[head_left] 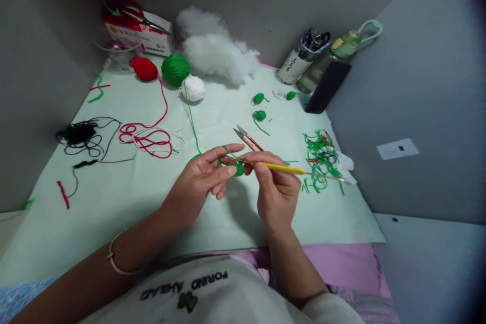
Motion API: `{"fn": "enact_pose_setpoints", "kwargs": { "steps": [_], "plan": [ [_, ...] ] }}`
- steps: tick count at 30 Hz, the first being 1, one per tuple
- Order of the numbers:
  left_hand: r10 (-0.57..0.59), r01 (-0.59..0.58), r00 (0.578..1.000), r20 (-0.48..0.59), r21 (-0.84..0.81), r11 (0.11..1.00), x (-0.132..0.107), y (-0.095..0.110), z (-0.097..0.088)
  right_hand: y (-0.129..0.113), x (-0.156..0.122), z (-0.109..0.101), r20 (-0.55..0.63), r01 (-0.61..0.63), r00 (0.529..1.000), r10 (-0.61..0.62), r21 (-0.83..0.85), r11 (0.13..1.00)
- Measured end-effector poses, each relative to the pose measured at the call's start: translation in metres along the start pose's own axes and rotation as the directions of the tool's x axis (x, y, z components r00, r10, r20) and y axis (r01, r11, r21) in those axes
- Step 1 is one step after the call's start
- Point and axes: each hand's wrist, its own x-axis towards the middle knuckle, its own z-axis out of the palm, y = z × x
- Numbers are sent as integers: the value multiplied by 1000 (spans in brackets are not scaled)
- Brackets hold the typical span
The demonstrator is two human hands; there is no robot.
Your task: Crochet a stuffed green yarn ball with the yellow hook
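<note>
My left hand (203, 177) pinches a small green crocheted piece (238, 167) between thumb and fingers, with green yarn (192, 116) running over the index finger back to a green yarn ball (175, 69). My right hand (275, 185) is closed on a yellow crochet hook (286, 167), its tip at the green piece. Both hands hover above a pale green sheet (114, 197).
Thread snips (246, 137) lie just beyond my hands. A red yarn ball (145, 68), white yarn ball (193, 88), white stuffing (218, 50), small green pieces (259, 106), a pile of yarn scraps (321, 159), black yarn (79, 134), a pen cup (299, 61), a phone (327, 87) and a bottle (341, 48) surround the sheet.
</note>
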Motion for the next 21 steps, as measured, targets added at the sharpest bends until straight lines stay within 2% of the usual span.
{"fn": "enact_pose_setpoints", "kwargs": {
  "steps": [4, 6, 10, 13, 16, 18, 21],
  "plan": [
    [9, -9, 1000, -11, 35, 999, -1, 0, -2, 3, 1, -2, -29, -103, 993, 110, 192, 976],
    [2, -2, 1000, -15, 46, 999, -2, 2, -3, 3, 2, -3, -15, -108, 993, 114, 214, 971],
    [18, -15, 999, -40, 85, 996, -2, 1, -5, -1, -3, -2, -10, -20, 1000, 21, 72, 997],
    [56, -47, 995, -79, 120, 992, -3, 0, -5, -4, -9, -1, 33, 164, 986, -161, -134, 977],
    [76, -66, 993, -86, 109, 992, -5, 1, -2, -2, -12, -2, 113, 359, 933, -341, -262, 896],
    [54, -48, 996, -73, 80, 996, -6, 2, 0, 1, -14, -3, 184, 447, 895, -407, -386, 807],
    [-73, 73, 997, -12, -14, 997, -6, 4, 1, 6, -14, -3, 280, 541, 837, -470, -553, 634]
  ]
}}
